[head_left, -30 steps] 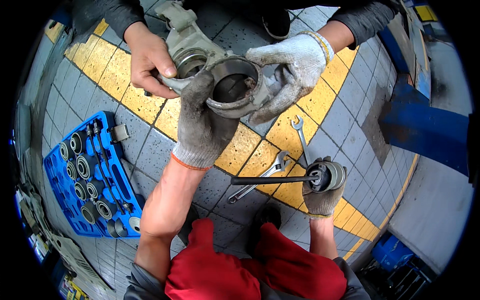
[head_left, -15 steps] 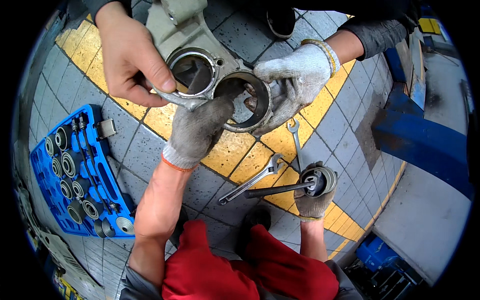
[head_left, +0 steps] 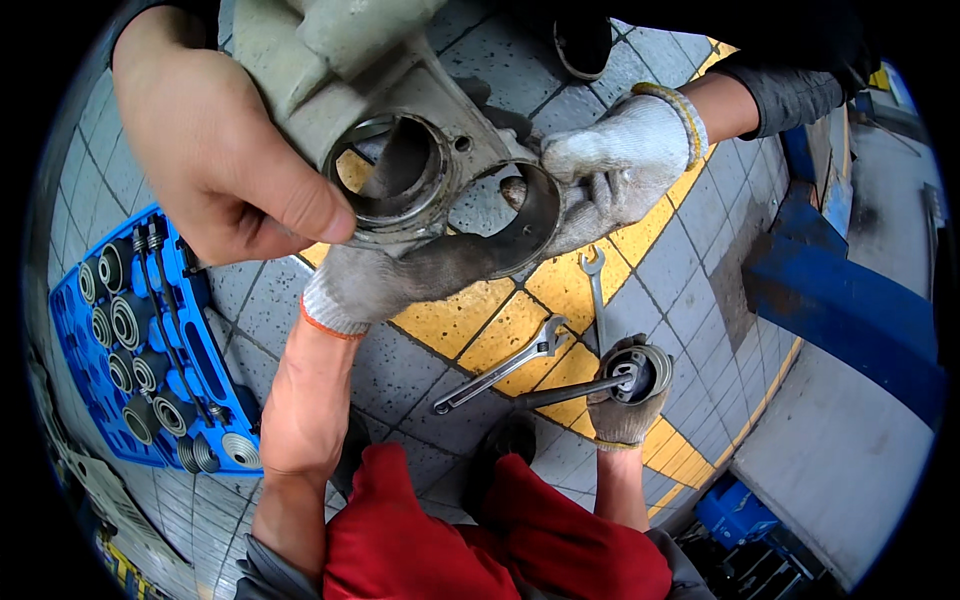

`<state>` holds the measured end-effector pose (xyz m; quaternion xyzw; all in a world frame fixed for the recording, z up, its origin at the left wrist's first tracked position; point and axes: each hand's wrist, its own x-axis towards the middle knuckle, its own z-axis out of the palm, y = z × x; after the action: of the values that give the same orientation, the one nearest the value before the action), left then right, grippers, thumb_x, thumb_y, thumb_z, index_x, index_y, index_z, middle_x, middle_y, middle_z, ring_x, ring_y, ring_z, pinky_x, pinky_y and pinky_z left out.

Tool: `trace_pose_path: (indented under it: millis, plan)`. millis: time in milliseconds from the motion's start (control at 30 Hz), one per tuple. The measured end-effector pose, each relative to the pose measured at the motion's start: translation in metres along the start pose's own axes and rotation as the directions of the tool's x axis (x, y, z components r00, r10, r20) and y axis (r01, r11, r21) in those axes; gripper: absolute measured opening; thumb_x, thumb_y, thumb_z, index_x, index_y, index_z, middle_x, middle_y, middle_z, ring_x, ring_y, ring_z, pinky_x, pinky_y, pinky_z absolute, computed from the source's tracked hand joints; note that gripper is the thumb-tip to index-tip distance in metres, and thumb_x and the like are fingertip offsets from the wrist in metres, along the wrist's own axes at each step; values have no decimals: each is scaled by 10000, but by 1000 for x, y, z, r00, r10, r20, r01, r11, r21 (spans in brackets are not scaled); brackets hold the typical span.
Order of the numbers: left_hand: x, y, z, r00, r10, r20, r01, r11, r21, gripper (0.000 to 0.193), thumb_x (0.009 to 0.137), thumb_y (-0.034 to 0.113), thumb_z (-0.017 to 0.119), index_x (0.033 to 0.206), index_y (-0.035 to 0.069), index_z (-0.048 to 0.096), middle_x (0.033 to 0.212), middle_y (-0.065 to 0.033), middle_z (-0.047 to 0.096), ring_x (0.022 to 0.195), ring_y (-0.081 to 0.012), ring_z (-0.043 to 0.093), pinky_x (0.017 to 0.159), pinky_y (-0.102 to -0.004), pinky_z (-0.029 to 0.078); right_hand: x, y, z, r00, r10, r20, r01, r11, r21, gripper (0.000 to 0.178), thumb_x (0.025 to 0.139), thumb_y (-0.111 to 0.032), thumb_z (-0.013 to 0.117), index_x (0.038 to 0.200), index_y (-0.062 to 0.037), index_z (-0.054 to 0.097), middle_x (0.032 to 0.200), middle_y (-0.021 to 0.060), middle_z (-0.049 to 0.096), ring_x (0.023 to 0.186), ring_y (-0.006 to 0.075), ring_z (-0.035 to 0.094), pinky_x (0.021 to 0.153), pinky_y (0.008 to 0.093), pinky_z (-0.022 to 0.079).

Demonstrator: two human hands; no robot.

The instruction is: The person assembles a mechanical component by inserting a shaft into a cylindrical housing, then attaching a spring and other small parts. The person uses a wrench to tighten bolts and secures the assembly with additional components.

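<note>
A grey metal casting [head_left: 315, 112] with two round bores hangs over the floor at the upper middle. My gloved left hand [head_left: 395, 277] grips its lower edge, the fingers running into the right-hand bore, their tips partly hidden. Another person holds the same casting: a bare hand [head_left: 215, 150] on its left side and a gloved hand [head_left: 625, 165] on the right ring. Low on the right, my gloved right hand [head_left: 622, 420] is closed around a round metal cup [head_left: 657, 375]. A ratchet [head_left: 570, 392] with a dark handle lies across that cup, its head inside, handle pointing left.
On the tiled floor lie an adjustable wrench [head_left: 505, 365] and a combination wrench [head_left: 596, 290]. A blue case [head_left: 215, 375] of round metal adapters stands open at left. A blue steel beam [head_left: 850, 305] juts in from the right. The other person's shoe [head_left: 582, 50] is at the top.
The casting has come nearer and turned, looking larger now, with the other person's bare hand moving closer too. My left hand has shifted along its lower edge. The cup and ratchet have tilted slightly.
</note>
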<state>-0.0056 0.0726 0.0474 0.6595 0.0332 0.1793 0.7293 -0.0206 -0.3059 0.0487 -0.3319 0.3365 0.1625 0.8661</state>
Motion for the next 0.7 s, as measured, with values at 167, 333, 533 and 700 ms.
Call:
trace_pose_path:
  millis: [167,333,533,700]
  plan:
    - [-7,-3,-3,1000,-12,21,14,997,-77,729,845,56,797,1504,35,487,1451,-98,589,1305,-228,588,1134,-364,467,2,-2,-4,1000,8,-9,-8,1000,-5,517,1008,-511,559,1214,-54,686,1183,101,708,1140,241,669,901,350,613]
    - [-11,-6,-3,999,-11,38,15,992,-122,751,858,101,810,1522,36,467,1475,-97,571,1327,-226,572,1149,-365,452,2,-3,-6,998,-56,-33,54,997,-60,516,1000,-517,573,1205,-60,695,1171,101,712,1128,241,676,895,346,617]
    - [-20,-11,-5,999,-3,48,13,979,-202,781,873,155,826,1544,38,443,1502,-97,549,1353,-224,553,1167,-365,435,-2,-10,-3,999,23,-39,-20,998,59,531,988,-542,577,1227,-80,686,1164,100,716,1112,243,686,914,388,608]
    - [-22,-7,0,991,-130,9,122,898,-423,783,906,235,822,1555,37,431,1515,-110,540,1370,-231,545,1181,-373,428,-14,-20,5,968,-231,95,249,921,-299,534,995,-540,560,1251,-86,676,1213,107,722,1142,254,685,927,435,602]
